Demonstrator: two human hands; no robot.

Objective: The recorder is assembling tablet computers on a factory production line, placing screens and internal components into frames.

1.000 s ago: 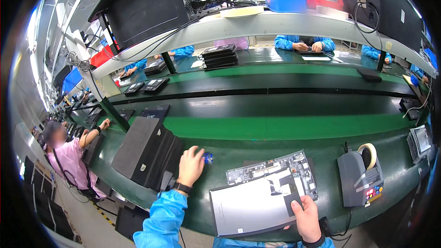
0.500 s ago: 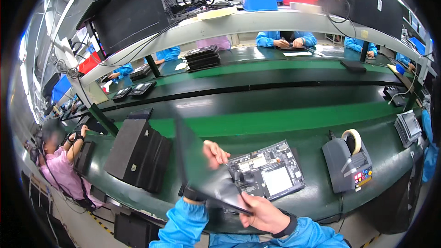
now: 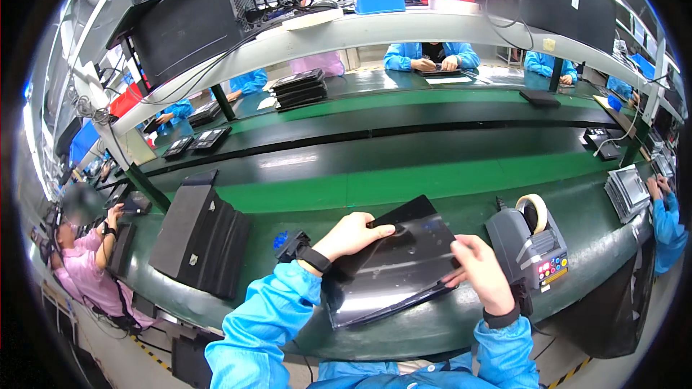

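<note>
Both hands on the glossy black panel (image 3: 393, 266), which lies flat on the green worktop (image 3: 432, 180) right in front of the person; left hand (image 3: 353, 234) at the panel's far-left corner, fingers curled over the edge w/ thumb on top, pinching it; right hand (image 3: 481, 270) at the panel's right edge, fingers folded round it, grip closed on the rim; best way here, I'd say: hold by edges only, keep fingertips off the shiny face, keep it level so it doesn't slide off the worktop's front lip; panel = thin, rigid, rectangular, mirror-slick, picking up ceiling glare along its near edge; just right of the panel, a grey tape dispenser (image 3: 530, 245), boxy, matte plastic, w/ a pale tape roll on top; well left of the panel, a leaning stack of dark slabs (image 3: 202, 238), flat & matte; between stack & panel, a small blue-and-black object (image 3: 288, 241), too small to tell what
</note>
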